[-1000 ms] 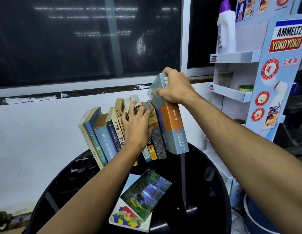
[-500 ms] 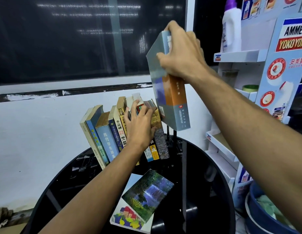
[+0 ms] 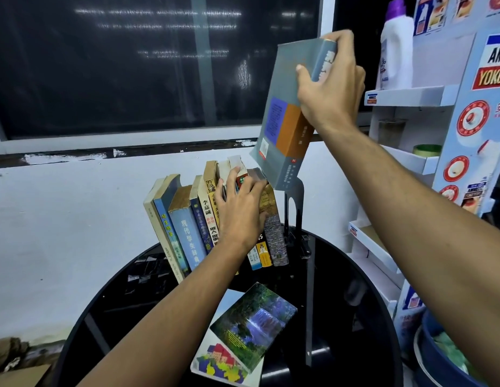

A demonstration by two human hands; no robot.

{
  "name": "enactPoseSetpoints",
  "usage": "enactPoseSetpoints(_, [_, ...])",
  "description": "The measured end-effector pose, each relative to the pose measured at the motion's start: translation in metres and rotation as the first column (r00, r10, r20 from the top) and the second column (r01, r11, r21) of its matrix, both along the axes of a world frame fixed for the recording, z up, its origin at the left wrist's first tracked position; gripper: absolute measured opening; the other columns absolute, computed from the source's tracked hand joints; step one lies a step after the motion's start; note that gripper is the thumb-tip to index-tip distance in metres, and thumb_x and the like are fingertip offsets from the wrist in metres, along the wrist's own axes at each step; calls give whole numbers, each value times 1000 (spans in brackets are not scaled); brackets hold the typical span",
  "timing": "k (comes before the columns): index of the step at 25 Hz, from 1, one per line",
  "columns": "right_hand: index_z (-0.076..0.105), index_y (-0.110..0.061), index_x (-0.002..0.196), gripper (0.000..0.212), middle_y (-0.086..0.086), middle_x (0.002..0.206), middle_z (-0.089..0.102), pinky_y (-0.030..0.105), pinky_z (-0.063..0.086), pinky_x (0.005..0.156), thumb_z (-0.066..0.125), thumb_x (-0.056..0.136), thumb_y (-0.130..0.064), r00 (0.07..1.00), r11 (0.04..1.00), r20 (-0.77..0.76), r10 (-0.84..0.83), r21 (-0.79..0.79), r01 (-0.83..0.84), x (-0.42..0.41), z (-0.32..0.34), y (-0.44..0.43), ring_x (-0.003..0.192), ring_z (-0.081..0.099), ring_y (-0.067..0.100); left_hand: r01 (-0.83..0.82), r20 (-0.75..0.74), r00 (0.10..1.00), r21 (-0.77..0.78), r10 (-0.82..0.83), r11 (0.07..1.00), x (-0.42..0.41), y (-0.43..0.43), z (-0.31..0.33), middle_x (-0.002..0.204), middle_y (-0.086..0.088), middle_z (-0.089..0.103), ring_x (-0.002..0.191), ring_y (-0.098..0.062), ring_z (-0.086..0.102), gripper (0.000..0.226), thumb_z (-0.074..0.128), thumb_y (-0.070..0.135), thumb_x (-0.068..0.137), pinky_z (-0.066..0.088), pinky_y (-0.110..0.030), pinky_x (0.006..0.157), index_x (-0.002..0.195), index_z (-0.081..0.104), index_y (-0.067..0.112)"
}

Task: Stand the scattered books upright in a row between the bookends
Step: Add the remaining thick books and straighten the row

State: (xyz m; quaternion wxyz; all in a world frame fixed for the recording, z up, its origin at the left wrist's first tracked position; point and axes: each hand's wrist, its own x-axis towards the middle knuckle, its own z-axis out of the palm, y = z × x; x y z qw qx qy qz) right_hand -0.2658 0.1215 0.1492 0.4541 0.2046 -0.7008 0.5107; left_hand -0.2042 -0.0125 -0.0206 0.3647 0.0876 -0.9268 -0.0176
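**A:** Grey book [image 3: 282, 113] with the orange and blue panels is up in the air, upper right of centre, tilted, its lower corner just above the right end of the row [image 3: 215, 219]. Right hand [image 3: 331, 88] is clenched on its top end, thumb on the cover, fingers round the spine.

**B:** Left hand [image 3: 240, 210]?

**A:** Flat against the spines at mid-frame, fingers spread over the tops of the right-hand books. Pressing, not gripping anything. Row leans left.

**B:** So where does the grey one go?

**A:** My read: the slot between the last book and the black bookend [image 3: 292, 210], right of the row. Gap looks narrow. Left bookend I can't see.

**B:** Tips?

**A:** Keep the left hand pushing the row leftward so the slot opens. Square the grey book to vertical before lowering it; coming in tilted, its corner would likely catch the top of the last book. Spine toward the camera, like the others. Lower it straight down along the bookend until it sits on the black surface [image 3: 355, 289].

**B:** Risks?

**A:** Letting go of the row early; I'd expect it to slump. Bookend may also slide on that glossy top.

**B:** Left to do?

**A:** Two books [image 3: 243, 331] lying flat, lower centre, one on the other.
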Motion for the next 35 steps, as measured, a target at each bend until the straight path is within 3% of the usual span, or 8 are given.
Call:
enactPoseSetpoints(2, [49, -19, 127, 46, -13, 101, 54, 3, 39, 65, 69, 90, -38, 999, 1000, 38, -2, -21, 3, -11, -6, 4, 88, 48, 7, 5, 7, 1000, 2, -5, 1000, -1, -1, 0, 144, 6, 45, 154, -24, 4, 72, 76, 42, 84, 4, -54, 122, 146, 42, 33])
enactPoseSetpoints(5, [49, -18, 126, 47, -8, 106, 56, 27, 50, 83, 70, 88, -38, 995, 998, 104, -5, -67, 12, -25, -10, 13, 95, 49, 11, 4, 5, 1000, -5, -4, 1000, -1, -2, -1, 143, 6, 45, 154, -24, 4, 71, 76, 42, 84, 4, -55, 123, 146, 43, 32])
enactPoseSetpoints(9, [50, -19, 123, 47, -3, 110, 61, 27, 46, 82, 71, 86, -38, 989, 999, 149, 0, -33, 5, -38, -17, 20, 102, 56, 19, 1, 2, 1000, -2, -1, 1000, -1, -1, -1, 143, 6, 46, 154, -24, 5, 69, 76, 41, 84, 6, -55, 123, 145, 44, 32])
enactPoseSetpoints(13, [49, -19, 125, 46, -3, 113, 61, 27, 43, 78, 71, 88, -37, 985, 998, 175, 4, 68, -16, -35, -30, 15, 99, 50, 18, 4, -18, 1000, -12, -4, 1000, -2, -3, -2, 141, 6, 49, 153, -25, 8, 69, 78, 39, 83, 7, -54, 122, 143, 46, 32])
enactPoseSetpoints(21, [48, -18, 130, 45, 8, 110, 69, 17, 27, 53, 68, 93, -34, 994, 973, 91, -58, 229, 36, -22, -93, -5, 95, 64, 28, -14, -11, 1000, -17, 14, 1000, -3, -2, -2, 143, 6, 47, 154, -25, 7, 69, 77, 40, 83, 7, -53, 122, 144, 44, 33])
enactPoseSetpoints(24, [51, -16, 130, 44, 10, 100, 73, 22, 33, 62, 68, 91, -29, 998, 963, -17, -63, 261, 65, -20, -123, -10, 86, 69, 35, -18, -14, 1000, -20, 18, 1000, -3, -1, -2, 143, 6, 47, 154, -24, 7, 69, 77, 40, 83, 7, -54, 122, 143, 44, 33])
enactPoseSetpoints(28, [51, -15, 130, 45, 11, 109, 74, 32, 53, 65, 70, 91, -28, 993, 945, -119, 10, 326, 30, -22, -157, -17, 83, 71, 34, -20, -14, 1000, -19, 20, 1000, -4, 0, -2, 143, 7, 46, 154, -24, 6, 68, 78, 40, 83, 7, -54, 122, 142, 44, 32])
enactPoseSetpoints(35, [47, -19, 131, 44, 10, 117, 72, 36, 55, 71, 67, 93, -30, 1000, 961, 25, -1, 275, -6, -29, -186, -10, 91, 70, 36, -10, -13, 1000, -30, 10, 999, -4, -1, -3, 143, 6, 46, 154, -24, 4, 67, 76, 37, 85, 7, -54, 122, 143, 44, 32])
